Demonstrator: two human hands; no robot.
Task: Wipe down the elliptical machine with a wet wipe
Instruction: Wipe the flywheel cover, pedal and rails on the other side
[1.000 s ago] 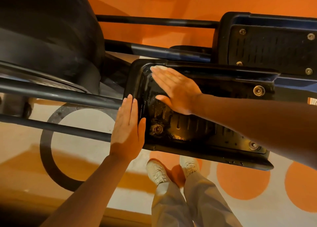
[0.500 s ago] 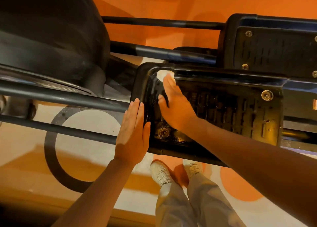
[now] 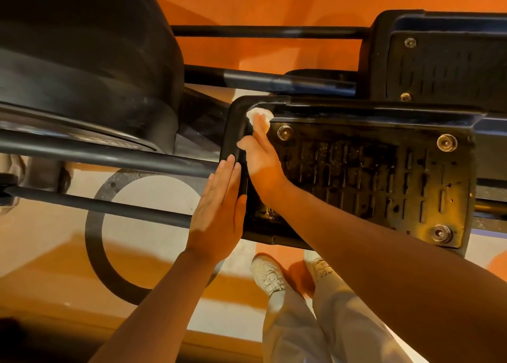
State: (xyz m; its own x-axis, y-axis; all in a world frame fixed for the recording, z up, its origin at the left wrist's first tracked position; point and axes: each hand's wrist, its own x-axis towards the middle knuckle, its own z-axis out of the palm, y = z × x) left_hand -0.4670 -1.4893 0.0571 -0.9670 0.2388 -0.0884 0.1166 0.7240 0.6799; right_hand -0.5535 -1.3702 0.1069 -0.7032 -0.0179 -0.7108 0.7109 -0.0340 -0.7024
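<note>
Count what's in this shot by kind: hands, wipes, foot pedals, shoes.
Hands: 2, the left hand and the right hand
Wet wipe: 1
Foot pedals: 2, the near pedal and the far pedal
Shoes: 2
Total: 7

The right hand [image 3: 260,157] has moved from the middle of the near pedal [image 3: 356,176] into its far left corner. One second ago it lay flat with the wet wipe [image 3: 258,115] almost hidden below; now the fingers point into the corner and the wipe shows beyond the fingertips. More of the ribbed pedal surface is now uncovered.
</note>
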